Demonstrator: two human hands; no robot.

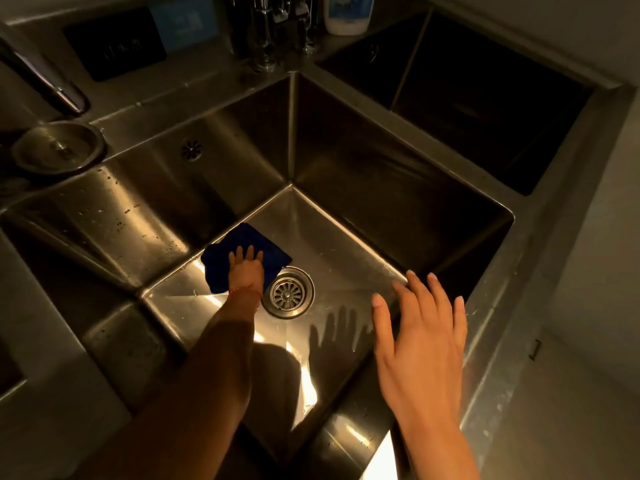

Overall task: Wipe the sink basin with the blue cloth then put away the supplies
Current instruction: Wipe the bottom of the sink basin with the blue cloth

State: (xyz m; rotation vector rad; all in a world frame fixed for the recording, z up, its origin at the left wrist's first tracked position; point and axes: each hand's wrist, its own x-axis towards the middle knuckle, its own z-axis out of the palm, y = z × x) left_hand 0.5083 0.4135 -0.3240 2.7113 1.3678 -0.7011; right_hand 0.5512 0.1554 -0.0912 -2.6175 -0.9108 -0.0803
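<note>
my left hand lies flat with fingers straight, pressing the blue cloth onto the floor of the sink basin, near its far left corner and just beside the round drain strainer. my right hand hovers above the basin's right side, fingers spread and loose, holding nothing; its shadow falls on the metal below. a metal lid sits on the counter at left, and a white bottle stands behind the taps
</note>
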